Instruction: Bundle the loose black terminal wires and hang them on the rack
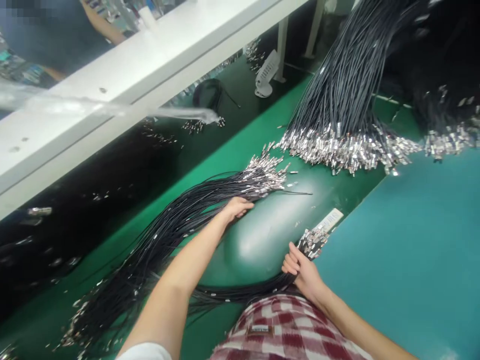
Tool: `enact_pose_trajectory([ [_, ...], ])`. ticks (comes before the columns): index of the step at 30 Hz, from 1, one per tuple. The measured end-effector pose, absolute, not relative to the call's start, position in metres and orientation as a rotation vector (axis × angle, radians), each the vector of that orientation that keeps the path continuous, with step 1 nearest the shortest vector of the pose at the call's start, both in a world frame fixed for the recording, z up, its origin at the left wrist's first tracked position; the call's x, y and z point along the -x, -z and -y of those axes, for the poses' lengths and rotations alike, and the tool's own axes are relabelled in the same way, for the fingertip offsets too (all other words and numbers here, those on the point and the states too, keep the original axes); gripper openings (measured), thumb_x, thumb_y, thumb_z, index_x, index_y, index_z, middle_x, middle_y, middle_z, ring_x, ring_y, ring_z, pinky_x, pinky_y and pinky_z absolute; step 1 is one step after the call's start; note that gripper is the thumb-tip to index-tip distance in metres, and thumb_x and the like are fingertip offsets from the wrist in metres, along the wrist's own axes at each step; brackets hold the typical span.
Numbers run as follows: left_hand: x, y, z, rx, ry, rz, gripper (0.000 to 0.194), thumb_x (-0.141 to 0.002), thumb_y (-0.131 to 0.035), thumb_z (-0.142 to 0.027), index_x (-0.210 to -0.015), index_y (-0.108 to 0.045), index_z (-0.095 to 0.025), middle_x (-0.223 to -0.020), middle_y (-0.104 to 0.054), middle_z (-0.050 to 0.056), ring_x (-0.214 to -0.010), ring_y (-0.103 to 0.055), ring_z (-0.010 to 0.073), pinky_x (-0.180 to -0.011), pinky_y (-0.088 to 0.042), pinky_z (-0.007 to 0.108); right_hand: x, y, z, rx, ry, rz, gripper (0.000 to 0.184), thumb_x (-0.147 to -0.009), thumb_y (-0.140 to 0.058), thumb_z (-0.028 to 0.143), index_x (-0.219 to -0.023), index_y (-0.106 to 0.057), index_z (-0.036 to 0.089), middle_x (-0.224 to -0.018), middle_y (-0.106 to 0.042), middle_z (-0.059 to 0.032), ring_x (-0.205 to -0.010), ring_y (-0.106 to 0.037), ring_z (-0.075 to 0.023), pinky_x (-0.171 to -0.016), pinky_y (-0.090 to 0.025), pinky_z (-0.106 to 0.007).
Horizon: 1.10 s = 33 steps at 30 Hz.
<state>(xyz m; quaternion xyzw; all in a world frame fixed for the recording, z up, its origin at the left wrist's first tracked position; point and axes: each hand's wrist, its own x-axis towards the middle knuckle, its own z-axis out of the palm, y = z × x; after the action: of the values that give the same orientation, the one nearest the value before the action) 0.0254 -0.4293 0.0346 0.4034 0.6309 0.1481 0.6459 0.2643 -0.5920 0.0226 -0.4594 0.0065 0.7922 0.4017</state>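
Observation:
My right hand [302, 267] is wrapped round a bunch of thin black cables [258, 290], close to its silvery metal ends [314, 242]. The rest of that bunch trails left in front of my checked apron. My left hand [238, 207] is at the near edge of a larger pile of black cables [176, 215], just short of its metal tips [266, 172]. Its fingers are curled together, and whatever is between them is hidden. A pale printed strip [330, 220] lies just beyond the metal ends of the bunch in my right hand.
A thick hank of black cables [348, 85] with metal ends hangs over the green table [262, 245] at upper right, with another dark hank [450, 125] beside it. A white shelf beam [150, 65] crosses above at left. Another person's arm [103, 22] is behind it.

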Motion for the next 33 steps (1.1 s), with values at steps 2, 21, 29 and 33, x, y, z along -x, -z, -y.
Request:
enact_pose_trajectory([
  [2,0.008,-0.065,0.413,-0.955,-0.484,-1.415,0.033,-0.073,-0.076,-0.04,-0.087,-0.063,-0.013,-0.044,-0.027,-0.013,-0.035,-0.022,0.0024,-0.039,-0.012,0.017,-0.266,-0.022,0.584,1.126,-2.017,-0.005,0.06,-0.065,-0.084,0.05,-0.047,-0.034,0.02,-0.04,-0.025,0.009,-0.04,-0.02,-0.0059,-0.048,-0.031,-0.025],
  [21,-0.076,0.018,0.52,-2.273,-0.002,-1.753,0.018,-0.094,-0.048,-0.021,-0.105,-0.06,-0.015,-0.101,-0.061,0.011,-0.095,-0.053,0.0259,-0.08,-0.045,0.037,-0.288,0.003,0.571,1.096,-1.96,-0.314,0.054,-0.074,-0.078,0.045,-0.053,-0.035,0.02,-0.043,-0.025,0.0093,-0.043,-0.022,-0.0079,-0.053,-0.038,-0.027],
  [29,-0.074,0.006,0.532,-2.17,-0.21,-1.609,0.016,-0.095,-0.041,-0.022,-0.093,-0.056,-0.019,-0.089,-0.062,0.007,-0.082,-0.057,0.0209,-0.077,-0.044,0.034,-0.286,-0.003,0.575,1.097,-1.931,-0.323,0.055,-0.068,-0.082,0.044,-0.053,-0.035,0.02,-0.044,-0.024,0.0095,-0.043,-0.022,-0.0073,-0.052,-0.039,-0.026],
  [33,-0.075,-0.009,0.555,-1.776,-0.428,-1.503,0.017,-0.096,-0.04,-0.03,-0.093,-0.053,-0.021,-0.081,-0.058,0.003,-0.072,-0.056,0.0166,-0.071,-0.043,0.028,-0.285,-0.003,0.576,1.105,-1.909,-0.297,0.052,-0.066,-0.083,0.046,-0.054,-0.039,0.02,-0.045,-0.023,0.0095,-0.044,-0.022,-0.0071,-0.051,-0.039,-0.025],
])
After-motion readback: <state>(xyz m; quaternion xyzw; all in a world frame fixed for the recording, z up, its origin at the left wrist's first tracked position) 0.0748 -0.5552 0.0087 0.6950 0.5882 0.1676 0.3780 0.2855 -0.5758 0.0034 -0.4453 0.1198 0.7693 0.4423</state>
